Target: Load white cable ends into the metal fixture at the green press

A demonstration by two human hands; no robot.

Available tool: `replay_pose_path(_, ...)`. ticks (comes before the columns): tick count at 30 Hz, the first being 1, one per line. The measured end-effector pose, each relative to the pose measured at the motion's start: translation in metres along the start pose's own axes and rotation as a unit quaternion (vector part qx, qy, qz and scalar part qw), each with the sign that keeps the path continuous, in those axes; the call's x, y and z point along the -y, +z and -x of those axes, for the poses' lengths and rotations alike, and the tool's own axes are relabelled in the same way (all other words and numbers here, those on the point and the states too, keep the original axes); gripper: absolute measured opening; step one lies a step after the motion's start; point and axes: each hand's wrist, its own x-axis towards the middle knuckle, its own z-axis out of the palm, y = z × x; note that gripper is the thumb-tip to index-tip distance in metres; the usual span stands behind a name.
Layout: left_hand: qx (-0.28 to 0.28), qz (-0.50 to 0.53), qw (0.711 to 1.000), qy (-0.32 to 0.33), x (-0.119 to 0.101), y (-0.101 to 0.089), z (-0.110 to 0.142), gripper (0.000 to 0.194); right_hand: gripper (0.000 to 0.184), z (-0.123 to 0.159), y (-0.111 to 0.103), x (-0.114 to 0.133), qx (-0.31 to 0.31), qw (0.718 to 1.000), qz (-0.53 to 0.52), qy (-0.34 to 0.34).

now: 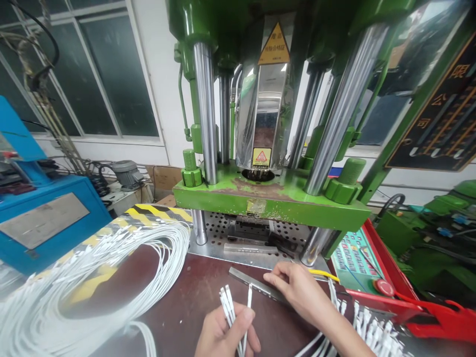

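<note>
My left hand point(227, 333) is at the bottom middle, closed around several white cables point(227, 303). Their small plug ends point upward, and one cable point(249, 296) stands apart from the bunch, between thumb and fingers. To its right, my right hand point(297, 290) is closed at a narrow metal bar point(243, 277) with small slots, on the brown tabletop. The fingertips meet over the bar's back edge; the palm hides its right end. The left hand's separate plug tip is close in front of the bar.
A green press point(271, 201) with steel columns stands behind the tabletop point(178, 297). Coiled white cables point(163, 282) lie on the left. More plug ends point(375, 329) lie at lower right, near a yellow cable point(323, 273) and a control panel with a red button point(383, 286).
</note>
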Motion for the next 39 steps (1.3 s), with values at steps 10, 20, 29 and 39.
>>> replay_pose_path(10,0.016,0.007,1.000,0.025,0.006,-0.001,-0.005,0.051,0.012,-0.001,0.046,0.002,0.015,0.991,0.116,-0.061)
replay_pose_path(20,0.060,-0.006,0.998,-0.013,0.017,0.005,-0.019,0.052,0.045,0.001,0.004,0.003,0.111,0.921,-0.370,0.045)
replay_pose_path(29,0.096,-0.019,0.993,-0.058,0.016,0.017,-0.026,0.050,0.050,0.006,-0.005,0.008,0.135,0.857,-0.496,0.036)
replay_pose_path(39,0.065,-0.081,0.992,-0.072,0.018,0.019,-0.027,0.051,0.049,0.008,-0.003,0.005,0.145,0.870,-0.470,0.030)
